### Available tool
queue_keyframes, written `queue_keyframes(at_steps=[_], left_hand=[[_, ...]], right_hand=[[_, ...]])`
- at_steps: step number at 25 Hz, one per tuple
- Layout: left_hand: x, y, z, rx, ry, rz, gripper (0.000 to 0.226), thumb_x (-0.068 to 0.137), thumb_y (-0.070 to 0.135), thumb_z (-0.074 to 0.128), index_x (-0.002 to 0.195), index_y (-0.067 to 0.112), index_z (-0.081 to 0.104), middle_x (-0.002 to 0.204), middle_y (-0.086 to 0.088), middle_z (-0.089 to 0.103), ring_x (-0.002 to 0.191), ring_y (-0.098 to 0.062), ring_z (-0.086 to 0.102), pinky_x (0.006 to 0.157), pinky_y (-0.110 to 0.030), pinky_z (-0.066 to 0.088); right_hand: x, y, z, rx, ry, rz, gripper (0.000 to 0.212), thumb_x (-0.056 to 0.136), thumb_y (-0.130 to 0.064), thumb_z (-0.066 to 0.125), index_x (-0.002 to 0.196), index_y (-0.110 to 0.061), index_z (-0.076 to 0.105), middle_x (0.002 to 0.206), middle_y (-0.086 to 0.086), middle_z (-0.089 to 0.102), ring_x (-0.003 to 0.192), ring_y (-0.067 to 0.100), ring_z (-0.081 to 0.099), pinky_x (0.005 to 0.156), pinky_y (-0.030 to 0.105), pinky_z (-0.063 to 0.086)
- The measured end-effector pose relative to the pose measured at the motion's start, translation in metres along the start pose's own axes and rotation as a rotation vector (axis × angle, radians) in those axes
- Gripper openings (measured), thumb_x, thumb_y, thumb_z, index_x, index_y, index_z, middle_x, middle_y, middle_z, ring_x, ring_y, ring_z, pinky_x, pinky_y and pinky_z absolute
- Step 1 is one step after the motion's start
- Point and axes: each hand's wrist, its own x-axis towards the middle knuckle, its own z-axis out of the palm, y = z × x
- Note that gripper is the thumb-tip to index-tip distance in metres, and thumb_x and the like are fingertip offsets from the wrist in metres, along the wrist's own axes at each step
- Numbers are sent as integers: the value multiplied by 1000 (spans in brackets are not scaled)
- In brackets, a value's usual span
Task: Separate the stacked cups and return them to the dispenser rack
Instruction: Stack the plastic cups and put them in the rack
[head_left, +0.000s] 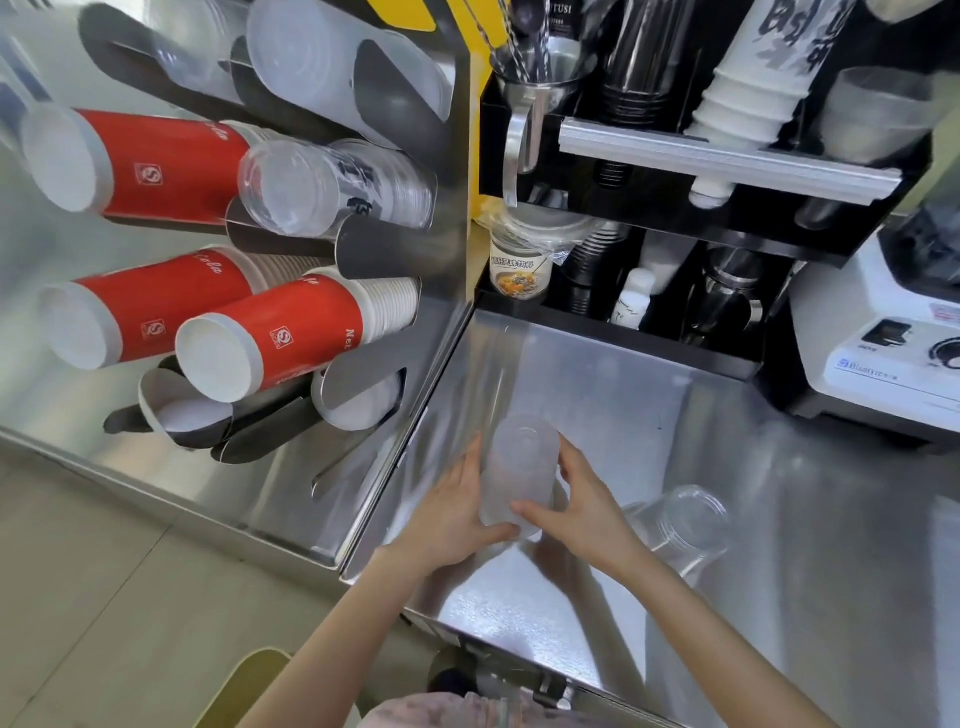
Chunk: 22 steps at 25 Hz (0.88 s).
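Observation:
A frosted plastic cup stack (517, 467) stands bottom-up on the steel counter (779, 519), near its left edge. My left hand (449, 512) grips its left side and my right hand (584, 501) grips its right side, thumbs meeting low on the front. Just to the right, a stack of clear plastic cups (680, 525) lies on its side on the counter. The dispenser rack (441, 291) stands to the left, its angled chutes holding red paper cups (270, 340), clear cups (332, 187) and frosted cups (332, 62).
A black shelf unit (701, 223) at the back holds black and white cup stacks, a steel jug with spoons (535, 78) and bottles. A white blender base (883, 343) stands at the right. The floor lies below to the left.

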Motion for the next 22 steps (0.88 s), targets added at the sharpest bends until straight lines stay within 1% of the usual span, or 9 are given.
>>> queue_keyframes(at_steps=[2,6,10,14,17,18,19,21,22], left_hand=[[2,0,6,-61,21,-28,106,67,36,74,142,13,3,148,-7,26,133,-24,32,107,-44,33],[4,1,16,-85,77,-56,87,69,28,72,137,13,19,136,-9,42,124,-27,41,101,-42,37],[5,5,19,-83,130,-51,82,70,25,71,136,15,23,136,-9,42,122,-28,42,99,-36,37],[4,12,22,-170,184,-50,76,69,22,72,131,16,30,130,-8,47,115,-24,49,93,-38,44],[4,23,19,-246,227,-11,68,68,23,74,125,17,37,123,-6,49,111,-22,51,91,-38,47],[4,27,17,-270,255,8,64,68,24,75,121,20,39,120,-3,50,109,-19,52,90,-35,47],[5,31,14,-287,289,27,60,66,27,75,115,27,41,116,4,51,107,-13,52,89,-28,47],[3,42,8,-297,366,60,57,64,32,76,104,41,37,104,23,48,98,2,50,81,-7,41],[2,48,6,-302,400,68,58,64,32,77,103,42,35,101,29,44,96,3,49,77,-4,39]], right_hand=[[3,3,3,9,3,20,77,68,-29,73,131,-35,28,131,-6,41,110,3,41,75,4,32],[5,6,4,25,6,42,71,68,-29,72,128,-30,34,127,-6,45,107,5,45,73,6,34],[1,5,-4,33,18,23,67,66,-30,74,123,-34,37,120,-12,47,103,2,47,72,7,35],[-3,-3,-14,42,30,-18,64,64,-30,73,112,-50,35,117,-14,48,103,2,48,76,9,36],[-6,-15,-26,32,54,-83,64,64,-27,74,109,-50,35,115,-13,47,104,4,49,77,8,36],[-6,-19,-31,22,58,-111,63,64,-26,74,110,-49,36,114,-12,47,103,4,49,77,5,36],[-6,-24,-36,11,60,-135,63,65,-25,74,112,-46,37,114,-12,47,104,4,48,77,3,35],[-6,-35,-47,-9,51,-179,64,66,-24,73,118,-39,39,116,-10,46,105,4,47,77,-2,33],[-7,-40,-53,-17,39,-207,66,66,-24,73,120,-40,38,118,-9,46,105,2,46,78,-3,33]])
